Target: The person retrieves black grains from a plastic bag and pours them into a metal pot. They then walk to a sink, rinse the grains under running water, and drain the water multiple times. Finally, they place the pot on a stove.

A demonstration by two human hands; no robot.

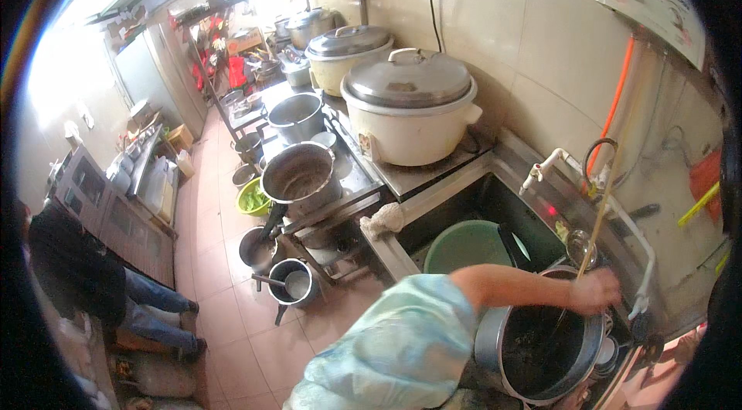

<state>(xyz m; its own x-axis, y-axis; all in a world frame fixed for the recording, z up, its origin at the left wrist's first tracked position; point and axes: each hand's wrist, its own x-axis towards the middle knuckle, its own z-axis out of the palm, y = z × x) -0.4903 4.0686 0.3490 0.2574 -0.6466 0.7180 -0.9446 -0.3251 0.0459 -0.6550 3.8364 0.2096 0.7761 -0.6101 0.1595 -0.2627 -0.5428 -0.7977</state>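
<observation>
My left hand, blurred, is curled above a deep metal pot at the lower right, the forearm reaching across its near rim. A long thin tan rod slants down past the wrist towards the pot; whether the fingers grip it is hidden. Dark contents or a dark bottom show inside the pot. Beyond the forearm, a green basin sits in a metal sink, with a dark-handled utensil at its edge. A small metal bowl lies by the sink's right rim. My right hand is not in view.
Two large lidded rice cookers stand along the wall. Open pots rest on the stove; others are on the tiled floor by a yellow-green bowl of greens. White pipes run beside the sink. Another person stands at left.
</observation>
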